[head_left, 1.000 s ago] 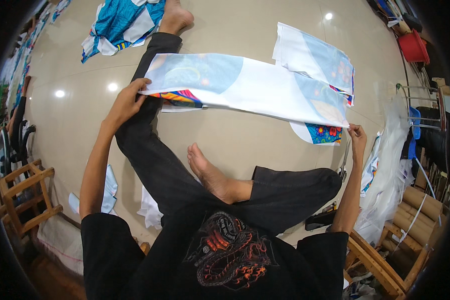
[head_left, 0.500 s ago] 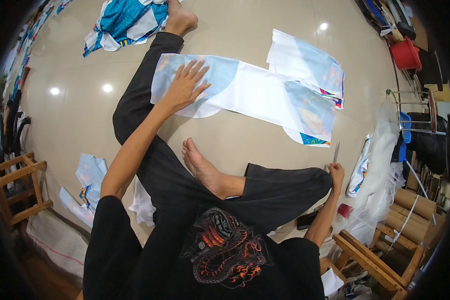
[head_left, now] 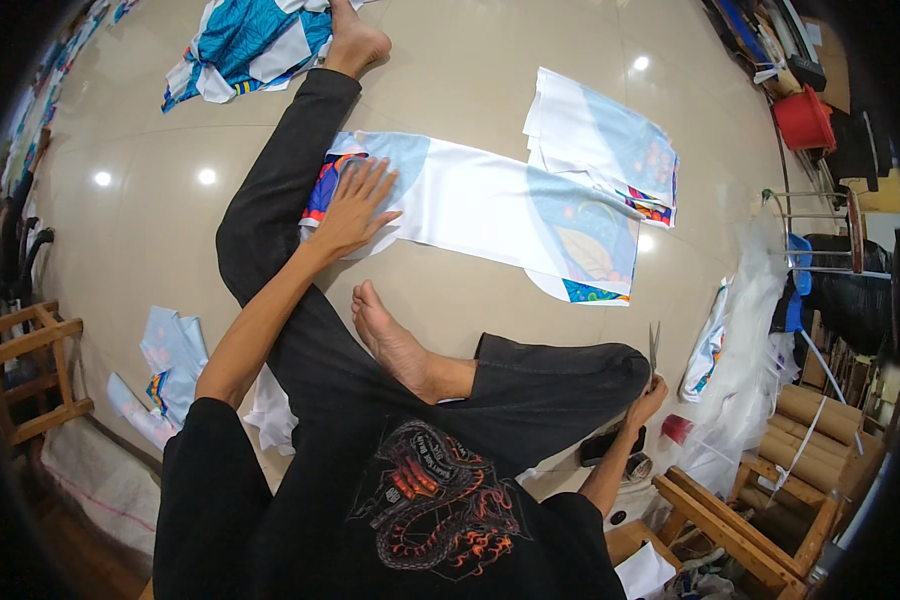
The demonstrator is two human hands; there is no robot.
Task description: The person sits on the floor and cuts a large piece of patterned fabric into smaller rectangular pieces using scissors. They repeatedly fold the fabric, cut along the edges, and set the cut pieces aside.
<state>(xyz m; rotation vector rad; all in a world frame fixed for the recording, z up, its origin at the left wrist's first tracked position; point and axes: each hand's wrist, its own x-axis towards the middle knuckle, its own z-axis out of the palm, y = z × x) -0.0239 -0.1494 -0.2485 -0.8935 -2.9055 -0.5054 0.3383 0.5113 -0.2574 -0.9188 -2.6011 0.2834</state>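
Observation:
My left hand (head_left: 355,208) lies with fingers spread on the left end of a long white fabric panel (head_left: 470,200) on the floor. The panel has pale blue ends with brightly printed bits showing at its edges. A second pile of printed white pieces (head_left: 595,130) lies partly beside and under its right half. My right hand (head_left: 646,398), by my bent right knee, is closed on the handles of metal scissors (head_left: 653,345), whose blades point away from me and look slightly apart.
Turquoise printed pieces (head_left: 245,50) lie beyond my left foot. Wooden stools (head_left: 40,350) and pale cloth pieces (head_left: 170,355) are at left. At right are a red bucket (head_left: 802,120), clear plastic sheeting (head_left: 735,370), cardboard rolls (head_left: 805,440) and a metal-framed stand (head_left: 810,215).
My left hand let go of the panel's corner and now lies on top of it. My right hand released the other end, moved down and took hold of the scissors. The panel shifted slightly.

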